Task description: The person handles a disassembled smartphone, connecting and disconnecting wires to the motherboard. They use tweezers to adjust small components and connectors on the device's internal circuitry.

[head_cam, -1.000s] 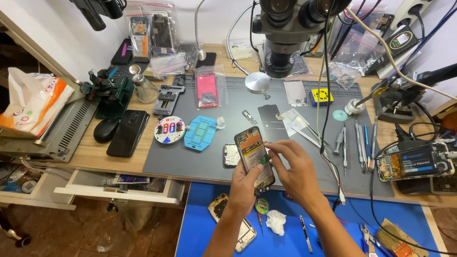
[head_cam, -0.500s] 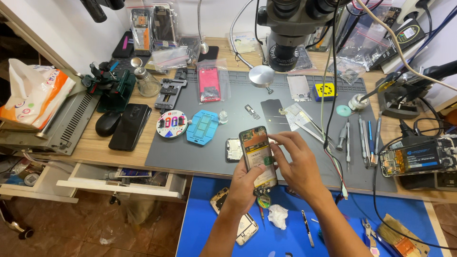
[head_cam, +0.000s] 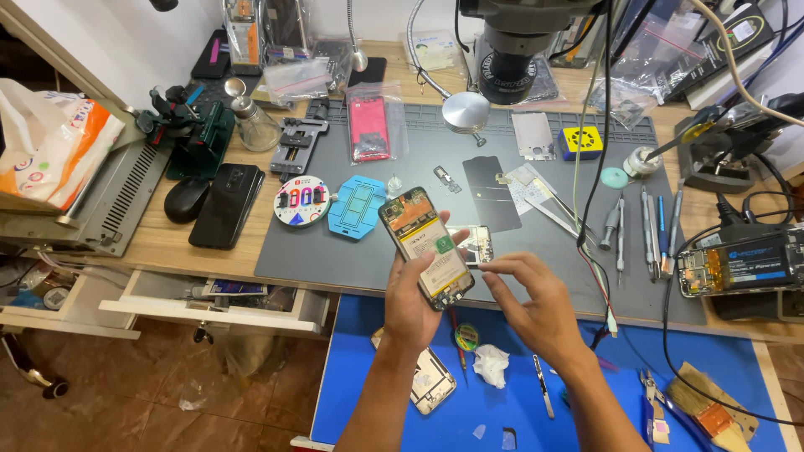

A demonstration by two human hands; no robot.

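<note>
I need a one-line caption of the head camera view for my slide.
Left hand holds an opened smartphone over a grey repair mat; right hand pinches beside it.
</note>
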